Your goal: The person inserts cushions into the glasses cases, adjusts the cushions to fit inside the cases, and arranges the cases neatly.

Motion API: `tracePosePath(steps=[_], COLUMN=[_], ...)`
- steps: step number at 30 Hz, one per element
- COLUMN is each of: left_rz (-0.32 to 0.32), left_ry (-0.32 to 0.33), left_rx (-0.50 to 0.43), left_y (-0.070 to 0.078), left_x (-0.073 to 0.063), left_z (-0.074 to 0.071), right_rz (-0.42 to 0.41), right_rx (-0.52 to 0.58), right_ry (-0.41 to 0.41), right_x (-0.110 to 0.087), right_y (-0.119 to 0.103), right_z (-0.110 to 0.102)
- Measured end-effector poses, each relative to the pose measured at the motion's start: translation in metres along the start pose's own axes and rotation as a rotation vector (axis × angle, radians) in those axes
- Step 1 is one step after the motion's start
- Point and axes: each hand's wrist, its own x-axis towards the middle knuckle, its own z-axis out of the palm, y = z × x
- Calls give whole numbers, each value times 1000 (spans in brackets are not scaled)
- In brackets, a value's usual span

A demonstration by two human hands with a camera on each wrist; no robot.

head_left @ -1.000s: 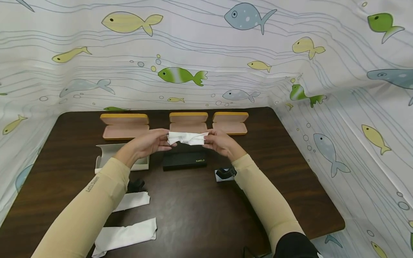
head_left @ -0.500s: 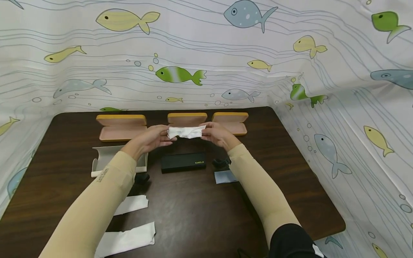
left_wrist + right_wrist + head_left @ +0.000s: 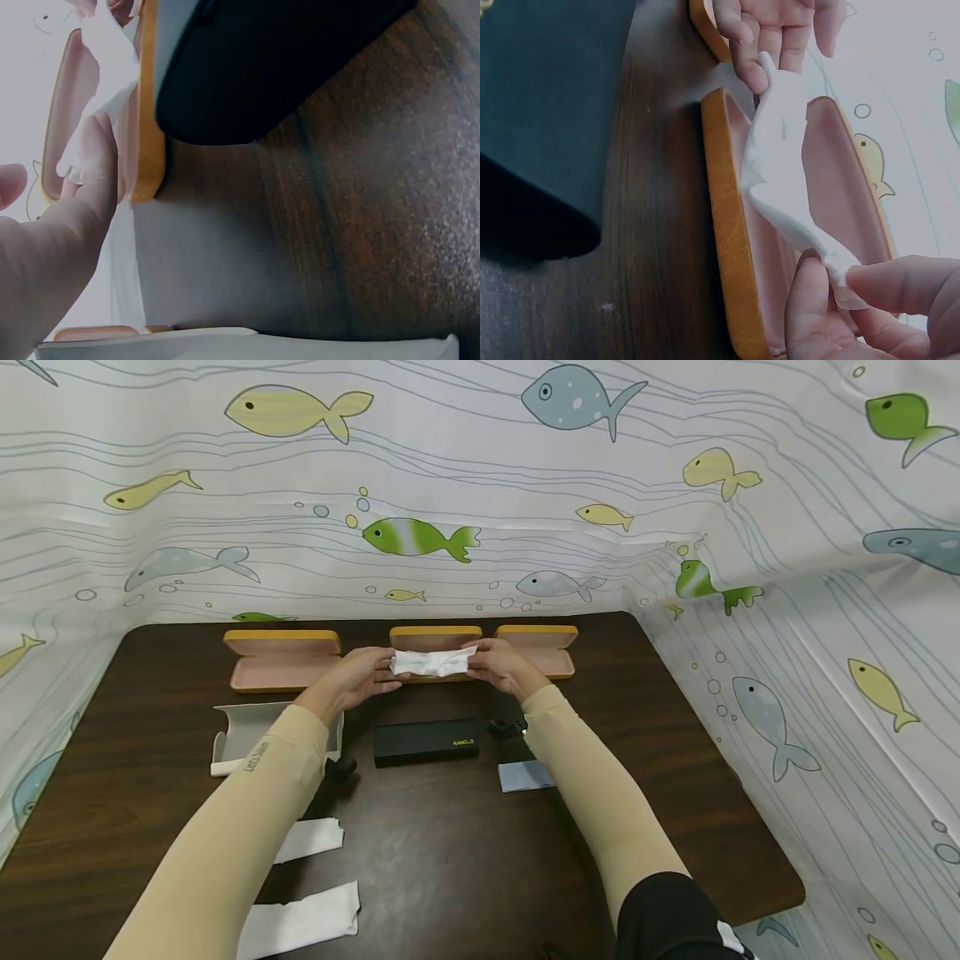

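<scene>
A folded white cloth (image 3: 433, 662) stretches between both hands, close over the middle orange eyeglass case (image 3: 435, 633), which stands open with its pink lining showing. My left hand (image 3: 354, 678) holds the cloth's left end, the thumb against it in the left wrist view. At the other end my right hand (image 3: 504, 667) pinches the cloth between thumb and fingers, plain in the right wrist view. There the cloth (image 3: 780, 165) looks creased and slightly twisted, lying over the opening of the case (image 3: 731, 217). Part of the case's lower half is hidden behind the cloth.
Two more open cases flank the middle one, a left case (image 3: 285, 672) and a right case (image 3: 536, 632). Nearer stand a black box (image 3: 426, 742) with gold lettering and an open white box (image 3: 251, 727). A light blue piece (image 3: 525, 776) and white cloths (image 3: 307, 918) lie closer.
Both hands have moved forward with the white cloth, from above the black box to over the middle case. The black box and light blue piece now show more fully.
</scene>
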Motion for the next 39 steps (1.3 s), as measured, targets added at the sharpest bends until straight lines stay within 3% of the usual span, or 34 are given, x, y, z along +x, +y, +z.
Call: tracePosePath(steps=[10, 17, 20, 24, 27, 30, 35, 39], left_rz=[20, 36, 48, 80, 124, 176, 251, 273], left_ry=[49, 75, 105, 152, 188, 204, 173, 124], left_rx=[-12, 75, 192, 383, 551, 735, 1014, 1136], left_y=[-2, -3, -1, 0, -2, -2, -2, -8], left_x=[6, 4, 0, -5, -7, -9, -11, -9], left_z=[1, 1, 4, 5, 4, 6, 14, 15], right_rz=[-39, -106, -148, -219, -295, -375, -416, -426], right_rx=[-81, -116, -170, -337, -466, -559, -716, -782], right_ry=[48, 52, 91, 177, 235, 242, 185, 194], right_x=[4, 2, 1, -7, -13, -15, -16, -13], right_y=[3, 5, 6, 9, 12, 16, 26, 33], right_z=[-3, -3, -2, 2, 8, 13, 20, 20])
